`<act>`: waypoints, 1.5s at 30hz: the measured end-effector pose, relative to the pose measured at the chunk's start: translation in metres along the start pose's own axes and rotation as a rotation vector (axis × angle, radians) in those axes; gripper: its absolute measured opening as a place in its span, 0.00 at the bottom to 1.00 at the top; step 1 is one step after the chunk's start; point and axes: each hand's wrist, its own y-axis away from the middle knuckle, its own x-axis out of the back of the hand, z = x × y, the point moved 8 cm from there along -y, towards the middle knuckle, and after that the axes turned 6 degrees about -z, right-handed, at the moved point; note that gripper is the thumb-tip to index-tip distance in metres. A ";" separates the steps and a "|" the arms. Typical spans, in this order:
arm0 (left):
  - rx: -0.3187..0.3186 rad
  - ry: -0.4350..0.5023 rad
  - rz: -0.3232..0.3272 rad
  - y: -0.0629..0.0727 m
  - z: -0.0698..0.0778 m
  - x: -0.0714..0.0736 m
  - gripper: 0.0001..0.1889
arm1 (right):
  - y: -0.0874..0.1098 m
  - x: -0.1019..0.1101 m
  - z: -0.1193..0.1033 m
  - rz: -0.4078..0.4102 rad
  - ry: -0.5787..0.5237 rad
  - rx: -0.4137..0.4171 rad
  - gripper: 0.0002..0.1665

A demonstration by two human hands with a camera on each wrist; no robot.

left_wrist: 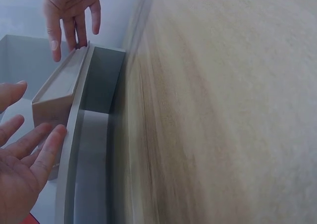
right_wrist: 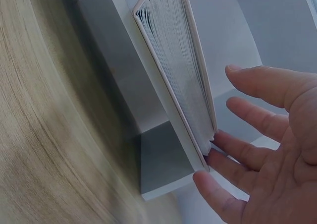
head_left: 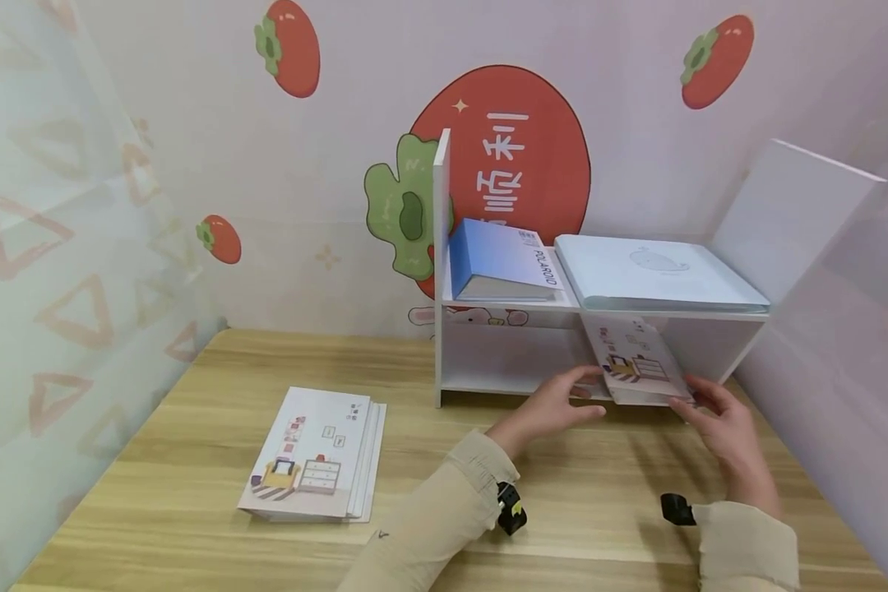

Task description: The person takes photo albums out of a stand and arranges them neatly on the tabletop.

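Observation:
A white photo album (head_left: 636, 349) with a drawn chair and drawers on its cover lies on the lower board of a white desk shelf (head_left: 514, 386), its near end at the front edge. My left hand (head_left: 551, 411) is at its left side, fingers spread, the fingertips near the spine; whether they touch it I cannot tell. On the album's other side is my right hand (head_left: 733, 440). In the right wrist view, extended fingers of the right hand (right_wrist: 277, 157) touch the corner of the album (right_wrist: 176, 70) by its page edges, with the thumb held away.
On the upper board lie a blue POLAROID album (head_left: 499, 255) and a larger pale album (head_left: 659, 271) with a whale. A stack of similar white albums (head_left: 303, 452) sits on the wooden table (head_left: 170, 485) at left. Tall side panels (head_left: 441, 247) flank the shelf.

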 end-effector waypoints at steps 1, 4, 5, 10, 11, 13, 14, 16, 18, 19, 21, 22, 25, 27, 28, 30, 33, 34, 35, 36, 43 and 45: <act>0.003 0.001 0.000 0.000 0.000 0.000 0.34 | 0.001 0.000 -0.001 0.004 -0.001 -0.001 0.44; 0.002 0.006 -0.001 -0.002 0.001 -0.002 0.34 | 0.005 -0.001 -0.007 0.014 -0.023 0.004 0.42; -0.001 0.008 -0.002 -0.003 0.001 -0.002 0.34 | 0.007 -0.001 -0.009 0.016 -0.046 0.009 0.39; -0.010 0.033 0.003 -0.010 0.000 -0.005 0.35 | 0.011 0.002 -0.011 0.012 -0.194 0.033 0.24; -0.009 0.044 0.008 -0.011 -0.001 -0.004 0.35 | 0.011 0.002 -0.011 0.012 -0.200 0.034 0.23; -0.006 0.058 0.022 -0.013 -0.002 -0.002 0.34 | 0.009 0.002 -0.012 0.018 -0.189 0.034 0.24; -0.004 0.062 0.029 -0.014 -0.002 -0.001 0.34 | 0.008 0.002 -0.012 0.021 -0.184 0.033 0.26; 0.002 0.070 0.036 -0.015 -0.002 0.000 0.32 | 0.007 0.003 -0.013 0.034 -0.166 0.034 0.28; 0.011 0.071 0.040 -0.014 -0.001 0.001 0.31 | 0.006 0.003 -0.012 0.042 -0.200 0.035 0.25; 0.015 0.077 0.043 -0.014 -0.001 0.001 0.31 | 0.006 0.003 -0.012 0.042 -0.230 0.037 0.24; 0.024 0.097 0.057 -0.012 0.000 0.002 0.30 | 0.006 0.003 -0.011 0.038 -0.282 0.041 0.20; 0.029 0.103 0.067 -0.011 0.000 0.002 0.29 | 0.005 0.003 -0.010 0.038 -0.306 0.041 0.19; 0.033 0.119 0.096 -0.009 0.001 0.003 0.28 | 0.006 0.002 -0.008 0.036 -0.343 0.043 0.16; 0.030 0.113 0.110 -0.007 0.001 0.003 0.28 | 0.006 0.003 -0.006 0.039 -0.359 0.033 0.16; 0.025 0.114 0.113 -0.006 0.002 0.003 0.27 | 0.006 0.003 -0.005 0.045 -0.355 0.026 0.15; 0.012 0.121 0.114 -0.005 0.002 0.002 0.26 | 0.006 0.004 -0.002 0.060 -0.344 0.001 0.14; 0.003 0.128 0.123 -0.004 0.000 0.000 0.24 | 0.006 0.006 0.003 0.097 -0.316 -0.053 0.13; 0.003 0.134 0.128 -0.004 0.000 -0.001 0.23 | 0.006 0.006 0.005 0.109 -0.303 -0.075 0.13; 0.006 0.136 0.137 -0.004 -0.002 -0.001 0.22 | 0.005 0.006 0.007 0.119 -0.307 -0.099 0.14; 0.012 0.141 0.149 -0.005 -0.003 -0.001 0.21 | 0.005 0.007 0.009 0.129 -0.296 -0.122 0.14; 0.085 0.218 0.260 -0.010 -0.009 -0.004 0.22 | 0.006 0.009 0.020 0.151 -0.183 -0.228 0.28; 0.114 0.207 0.291 -0.010 -0.010 -0.004 0.22 | 0.006 0.010 0.023 0.134 -0.162 -0.225 0.30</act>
